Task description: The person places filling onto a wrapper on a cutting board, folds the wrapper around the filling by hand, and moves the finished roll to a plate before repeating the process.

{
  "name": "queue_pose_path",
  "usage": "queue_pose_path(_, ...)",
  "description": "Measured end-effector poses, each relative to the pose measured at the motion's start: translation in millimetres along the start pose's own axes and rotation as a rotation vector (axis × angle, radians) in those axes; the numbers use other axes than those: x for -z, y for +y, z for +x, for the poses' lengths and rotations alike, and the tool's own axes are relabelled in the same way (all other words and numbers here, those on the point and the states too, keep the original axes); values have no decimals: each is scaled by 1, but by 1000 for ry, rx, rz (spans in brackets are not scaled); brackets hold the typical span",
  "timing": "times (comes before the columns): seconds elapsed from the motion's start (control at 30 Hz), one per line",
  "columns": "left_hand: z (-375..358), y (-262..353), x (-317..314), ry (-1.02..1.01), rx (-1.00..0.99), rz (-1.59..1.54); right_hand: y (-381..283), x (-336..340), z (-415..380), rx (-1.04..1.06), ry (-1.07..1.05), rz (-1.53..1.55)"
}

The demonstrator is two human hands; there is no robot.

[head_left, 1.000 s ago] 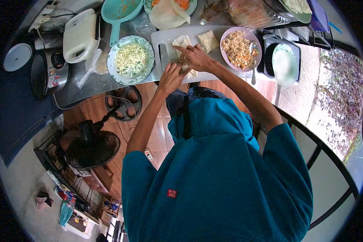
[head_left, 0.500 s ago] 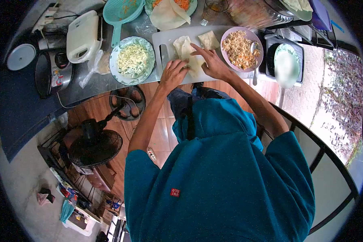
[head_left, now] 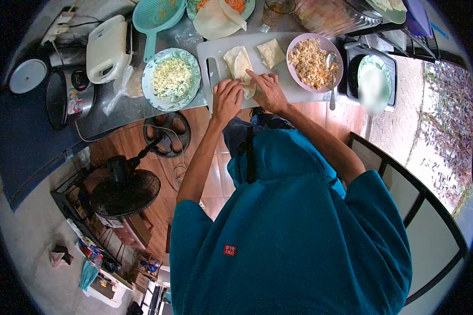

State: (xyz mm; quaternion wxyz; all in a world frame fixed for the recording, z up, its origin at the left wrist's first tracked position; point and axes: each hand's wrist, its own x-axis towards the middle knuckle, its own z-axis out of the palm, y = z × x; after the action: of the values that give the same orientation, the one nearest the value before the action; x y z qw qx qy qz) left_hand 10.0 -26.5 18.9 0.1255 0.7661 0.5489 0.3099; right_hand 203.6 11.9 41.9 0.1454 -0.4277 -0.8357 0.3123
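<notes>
A pale folded wrapper (head_left: 238, 61) lies lengthwise on the white cutting board (head_left: 294, 93). My left hand (head_left: 228, 99) is closed on the wrapper's near end, fingers together. My right hand (head_left: 269, 93) holds the same end from the right, with its index finger reaching onto the wrapper. A finished square parcel (head_left: 270, 53) rests at the board's upper right. Beside it stands a pink bowl (head_left: 314, 63) of crumbly orange-flecked filling with a spoon (head_left: 331, 79). To the left is a plate of shredded pale vegetable (head_left: 172, 79).
Behind the board are a plate with round wrappers (head_left: 218, 20), a glass (head_left: 275, 14) and a green colander (head_left: 157, 17). A white sandwich maker (head_left: 109, 50) and plastic bag (head_left: 120, 89) stand left; a green-rimmed dish (head_left: 373, 79) is at right.
Both hands have drawn closer together at the near end of the wrapper, and that end is now lifted and gathered. The right hand has moved down and left.
</notes>
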Motion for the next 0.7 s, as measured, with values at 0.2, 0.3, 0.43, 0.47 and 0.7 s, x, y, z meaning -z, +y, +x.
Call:
queue_pose_path(0.2, -4, -2, 2, -36, 26, -36, 3, -3, 3, 115, 139, 69)
queue_pose_path(0.3, -4, -3, 3, -54, -11, 1, 8, 1, 5, 128, 99, 78)
queue_pose_path(0.43, -1, -3, 1, -53, -33, 46, 9, 4, 8, 143, 95, 34)
queue_pose_path(0.47, 1, -4, 1, -52, -33, 46, 9, 5, 10, 130, 82, 52)
queue_pose_path(0.7, 1, -8, 0, -38, -46, 73, 7, 11, 15, 212, 108, -67)
